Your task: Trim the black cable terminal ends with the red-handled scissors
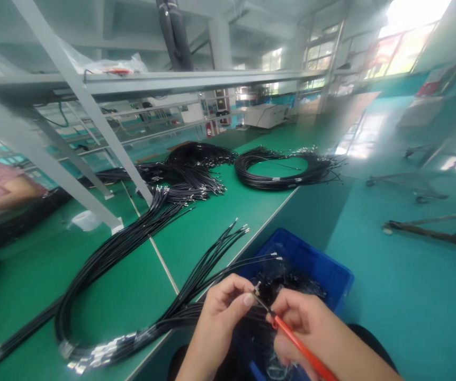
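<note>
Low in the head view, my left hand (228,309) pinches a small metal piece (256,288) between thumb and forefinger; its exact kind is too small to tell. My right hand (305,323) is closed around an orange-red handled tool (297,341) with a thin dark shaft. That shaft points up and left, its tip at or very near the metal piece. Beside my left hand, a bundle of black cables (196,286) with metal ends runs over the table edge. Under both hands stands a blue bin (331,270) holding dark and clear plastic bits.
A green table (196,227) carries a long looped cable bundle (88,270), a coiled bundle (267,180) and more cable piles (188,182). White shelf posts (104,137) rise from it. Another person's arm (9,190) is at far left. Wheeled metal stands (422,185) are at right.
</note>
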Demonstrator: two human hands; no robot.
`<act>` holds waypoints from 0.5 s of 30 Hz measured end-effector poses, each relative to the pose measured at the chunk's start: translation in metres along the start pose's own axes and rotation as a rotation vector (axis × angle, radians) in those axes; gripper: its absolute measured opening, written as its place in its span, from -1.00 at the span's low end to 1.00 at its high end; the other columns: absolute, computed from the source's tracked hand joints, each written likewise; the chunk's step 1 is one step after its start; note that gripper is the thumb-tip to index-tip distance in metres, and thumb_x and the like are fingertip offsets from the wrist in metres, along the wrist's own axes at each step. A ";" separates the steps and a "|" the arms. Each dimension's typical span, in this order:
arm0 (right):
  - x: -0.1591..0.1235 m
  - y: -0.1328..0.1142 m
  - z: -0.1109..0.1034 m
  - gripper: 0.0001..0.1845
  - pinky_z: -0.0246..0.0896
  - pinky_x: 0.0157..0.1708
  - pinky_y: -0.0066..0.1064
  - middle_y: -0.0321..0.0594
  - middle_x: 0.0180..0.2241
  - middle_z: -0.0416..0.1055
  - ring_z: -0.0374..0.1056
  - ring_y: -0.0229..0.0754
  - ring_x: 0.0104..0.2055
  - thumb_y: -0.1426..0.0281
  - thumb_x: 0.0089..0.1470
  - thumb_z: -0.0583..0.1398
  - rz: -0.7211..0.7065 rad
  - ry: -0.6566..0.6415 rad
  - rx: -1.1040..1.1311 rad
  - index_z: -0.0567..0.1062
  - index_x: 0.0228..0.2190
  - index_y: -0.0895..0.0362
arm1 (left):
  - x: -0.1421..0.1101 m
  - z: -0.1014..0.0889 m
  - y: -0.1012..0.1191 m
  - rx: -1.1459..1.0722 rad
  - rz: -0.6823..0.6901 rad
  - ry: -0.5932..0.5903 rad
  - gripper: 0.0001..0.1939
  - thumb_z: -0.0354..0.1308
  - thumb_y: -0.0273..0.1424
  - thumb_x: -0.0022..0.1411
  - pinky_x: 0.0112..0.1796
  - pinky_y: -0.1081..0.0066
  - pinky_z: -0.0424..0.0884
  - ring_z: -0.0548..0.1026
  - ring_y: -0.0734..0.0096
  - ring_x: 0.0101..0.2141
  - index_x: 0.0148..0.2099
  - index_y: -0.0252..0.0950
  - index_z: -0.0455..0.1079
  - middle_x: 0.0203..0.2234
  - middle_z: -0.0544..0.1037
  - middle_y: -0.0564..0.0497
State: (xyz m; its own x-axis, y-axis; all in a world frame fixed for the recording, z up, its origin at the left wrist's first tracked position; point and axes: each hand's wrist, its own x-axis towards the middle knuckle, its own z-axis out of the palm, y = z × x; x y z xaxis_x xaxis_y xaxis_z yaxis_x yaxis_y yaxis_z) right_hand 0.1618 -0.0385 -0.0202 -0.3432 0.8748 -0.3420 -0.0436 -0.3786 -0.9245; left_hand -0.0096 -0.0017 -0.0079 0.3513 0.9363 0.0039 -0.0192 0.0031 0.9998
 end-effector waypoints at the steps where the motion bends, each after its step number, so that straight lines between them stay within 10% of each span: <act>1: -0.002 0.001 0.000 -0.80 -0.13 -0.77 -0.65 -0.44 -0.71 0.36 0.08 -0.46 -0.78 0.59 -0.27 0.14 -0.025 0.035 -0.028 0.32 -0.50 0.11 | 0.001 -0.001 0.000 0.008 -0.004 0.001 -0.90 0.15 -0.39 0.15 -0.35 0.53 0.22 0.30 0.48 -0.43 -0.37 -0.32 0.39 -0.51 0.39 0.09; 6: -0.013 0.002 -0.001 -0.77 0.14 -0.54 -0.48 -0.38 -0.58 0.37 0.29 -0.27 -0.55 0.41 -0.21 0.24 -0.261 0.242 -0.009 0.36 -0.40 0.07 | 0.004 0.012 -0.013 0.290 0.026 0.021 -0.93 0.09 -0.42 0.16 -0.37 0.49 0.25 0.35 0.42 -0.42 -0.36 -0.28 0.37 -0.49 0.43 0.06; 11: 0.002 0.004 -0.010 -0.69 0.24 -0.38 -0.32 -0.22 -0.37 0.45 0.37 -0.07 -0.32 0.27 -0.10 0.21 -0.334 0.577 -0.444 0.36 -0.23 0.01 | -0.004 0.031 -0.032 0.848 0.098 -0.131 -0.91 0.20 -0.50 -0.04 -0.43 0.46 0.26 0.43 0.34 -0.46 -0.48 -0.18 0.44 -0.53 0.50 0.08; 15: 0.030 0.029 -0.015 -0.76 0.24 -0.35 -0.29 -0.24 -0.36 0.46 0.39 -0.05 -0.35 0.27 -0.09 0.19 -0.269 0.472 -0.695 0.39 -0.29 -0.02 | -0.006 -0.001 -0.021 1.097 0.040 0.202 -0.88 0.08 -0.45 0.14 -0.32 0.46 0.27 0.44 0.36 -0.35 -0.36 -0.15 0.42 -0.41 0.50 0.08</act>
State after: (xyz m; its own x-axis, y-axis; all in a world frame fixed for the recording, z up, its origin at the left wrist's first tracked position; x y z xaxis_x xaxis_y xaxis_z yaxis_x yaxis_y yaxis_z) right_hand 0.1638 -0.0190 -0.0602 0.0269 0.9996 0.0102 0.5660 -0.0068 -0.8243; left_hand -0.0122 -0.0071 -0.0289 0.2085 0.9689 0.1333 0.8446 -0.2471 0.4749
